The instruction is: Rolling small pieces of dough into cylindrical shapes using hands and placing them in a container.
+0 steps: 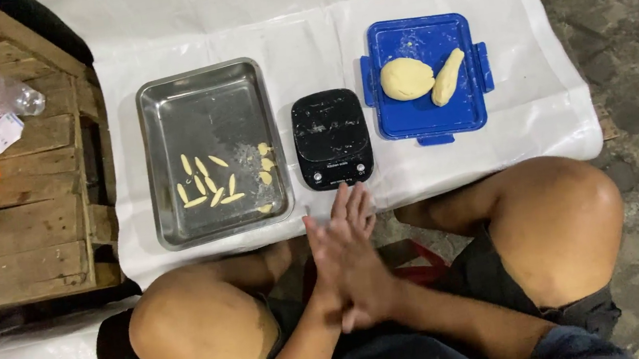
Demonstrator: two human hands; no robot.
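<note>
Pressing palm to palm, the left hand and right hand lie flat together; whether dough sits between them is hidden. Fingers point ahead at the scale; the tray lies nearer the left hand.

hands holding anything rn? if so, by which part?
Cannot tell. The left hand and right hand are pressed palm to palm below the black scale; anything between the palms is hidden. Neither touches the scale, metal tray or dough.
</note>
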